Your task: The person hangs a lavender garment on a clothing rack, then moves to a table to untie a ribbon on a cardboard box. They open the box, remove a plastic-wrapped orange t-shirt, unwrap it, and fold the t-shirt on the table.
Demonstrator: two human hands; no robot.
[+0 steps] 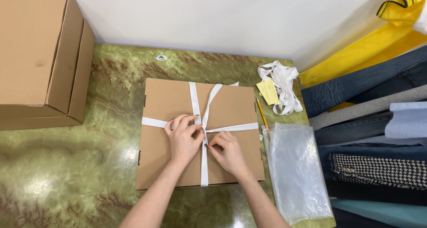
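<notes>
White ribbon (204, 121) is pinched at its crossing by both hands (183, 138) (227, 151) on the flat box (169, 103), tabletop (111, 76) underneath.

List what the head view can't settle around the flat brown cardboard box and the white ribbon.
- White ribbon crossing: covered by left hand and right hand; knot state unreadable.
- Flat brown cardboard box: lid shut, contents hidden.
- Yellow paper tags: writing too small.
- Large brown carton: cut off by left edge.
- Clear plastic bag: contents unclear through glare.
</notes>
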